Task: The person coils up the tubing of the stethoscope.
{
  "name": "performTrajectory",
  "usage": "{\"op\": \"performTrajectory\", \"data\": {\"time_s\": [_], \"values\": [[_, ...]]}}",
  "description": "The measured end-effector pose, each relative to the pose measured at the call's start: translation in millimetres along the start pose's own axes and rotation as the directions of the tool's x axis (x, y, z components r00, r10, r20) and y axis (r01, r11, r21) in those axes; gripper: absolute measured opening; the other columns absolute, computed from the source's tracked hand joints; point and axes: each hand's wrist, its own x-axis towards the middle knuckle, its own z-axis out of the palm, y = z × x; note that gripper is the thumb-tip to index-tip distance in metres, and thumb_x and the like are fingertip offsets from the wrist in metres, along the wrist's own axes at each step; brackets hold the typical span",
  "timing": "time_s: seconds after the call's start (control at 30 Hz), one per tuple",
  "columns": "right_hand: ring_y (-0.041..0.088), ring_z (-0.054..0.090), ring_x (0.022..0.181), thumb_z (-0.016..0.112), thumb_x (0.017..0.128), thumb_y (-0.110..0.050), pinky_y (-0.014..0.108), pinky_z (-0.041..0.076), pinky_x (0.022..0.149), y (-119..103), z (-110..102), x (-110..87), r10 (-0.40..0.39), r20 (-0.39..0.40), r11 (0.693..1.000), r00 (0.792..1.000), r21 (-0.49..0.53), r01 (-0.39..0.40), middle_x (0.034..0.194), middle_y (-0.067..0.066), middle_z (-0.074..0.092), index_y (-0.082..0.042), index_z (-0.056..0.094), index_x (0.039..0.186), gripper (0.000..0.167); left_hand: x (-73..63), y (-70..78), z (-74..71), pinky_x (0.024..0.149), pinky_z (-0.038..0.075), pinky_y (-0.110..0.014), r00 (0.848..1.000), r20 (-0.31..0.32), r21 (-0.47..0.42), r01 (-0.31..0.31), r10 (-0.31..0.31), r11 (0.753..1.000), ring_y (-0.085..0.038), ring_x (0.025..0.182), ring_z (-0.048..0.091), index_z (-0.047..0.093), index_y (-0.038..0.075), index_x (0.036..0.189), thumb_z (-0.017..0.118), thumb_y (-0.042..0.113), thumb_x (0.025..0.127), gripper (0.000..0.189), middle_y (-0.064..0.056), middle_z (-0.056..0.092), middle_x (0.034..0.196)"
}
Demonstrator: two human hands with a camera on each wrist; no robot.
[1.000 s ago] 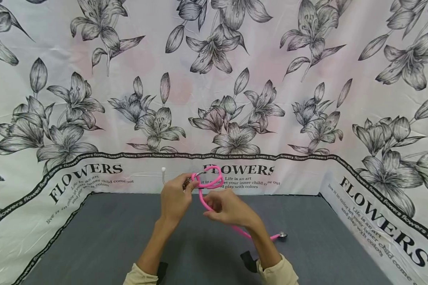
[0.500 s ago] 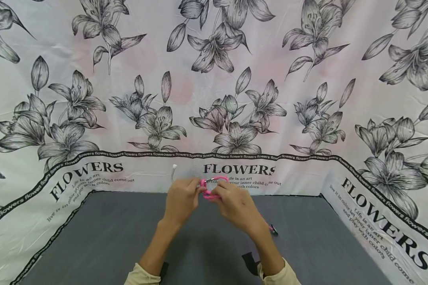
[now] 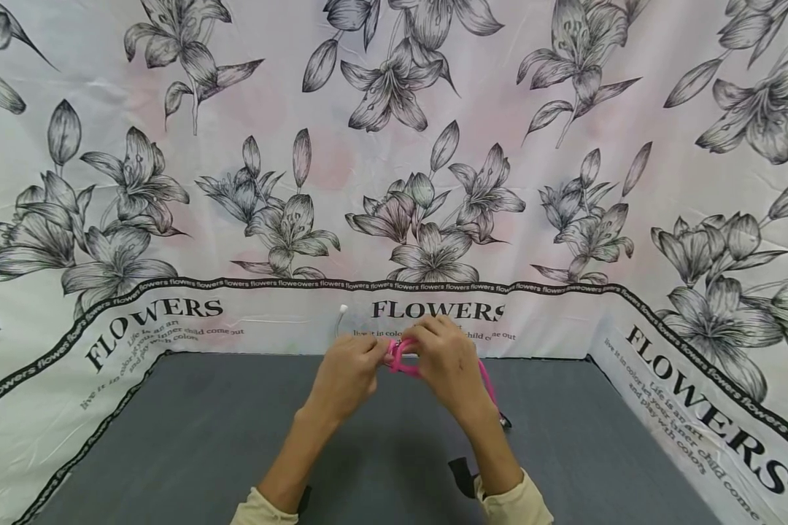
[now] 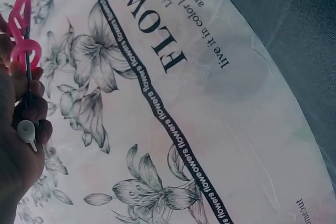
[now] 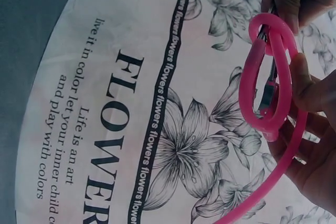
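Both hands hold a pink stethoscope (image 5: 251, 82) up above the far part of the table. Its tubing is wound in a loop around the metal ear tubes, as the right wrist view shows. My left hand (image 3: 346, 373) grips the metal ear tubes, and a white ear tip (image 4: 25, 130) sticks out past its fingers. With thumb and fingers, my right hand (image 3: 448, 368) pinches the looped tubing near where the tubes join it. From there the free tubing (image 3: 488, 383) hangs behind the right wrist down to the dark chest piece (image 3: 505, 421), partly hidden by the forearm.
A dark grey table (image 3: 190, 437) lies beneath the hands. White cloth (image 3: 289, 321) with flower drawings and lettering stands around its back and sides. A black strap end (image 3: 462, 477) juts out by the right sleeve (image 3: 515, 503).
My right hand has come up from the lower tubing to the loop, which now lies closer between the hands. The left hand has shifted a little right, and its ear tip with it.
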Motion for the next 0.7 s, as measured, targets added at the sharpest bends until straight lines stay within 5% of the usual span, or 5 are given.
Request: {"op": "performTrajectory", "data": {"time_s": [0.37, 0.7], "values": [[0.018, 0.069, 0.078, 0.089, 0.079, -0.010, 0.032, 0.059, 0.060, -1.1, 0.1, -0.9, 0.076, 0.024, 0.997, 0.997, -0.006, -0.076, 0.085, -0.002, 0.078, -0.014, 0.081, 0.090, 0.014, 1.0, 0.3, -5.6, 0.068, 0.048, -0.028, 0.995, 0.034, 0.003, -0.094, 0.093, 0.996, -0.012, 0.072, 0.065, 0.075, 0.012, 0.103, 0.080, 0.045, 0.089, 0.037, 0.001, 0.069, 0.082], [0.017, 0.069, 0.063, 0.088, 0.080, -0.013, 0.025, 0.053, 0.055, 3.2, -0.6, 0.4, 0.114, 0.035, 0.990, 0.993, 0.082, -0.117, 0.077, 0.006, 0.074, -0.006, 0.070, 0.095, 0.024, 1.5, -4.7, -8.0, 0.073, 0.050, -0.030, 0.991, 0.024, -0.023, -0.132, 0.132, 0.991, -0.012, 0.074, 0.068, 0.072, 0.014, 0.094, 0.082, 0.043, 0.088, 0.031, 0.002, 0.067, 0.079]]}}
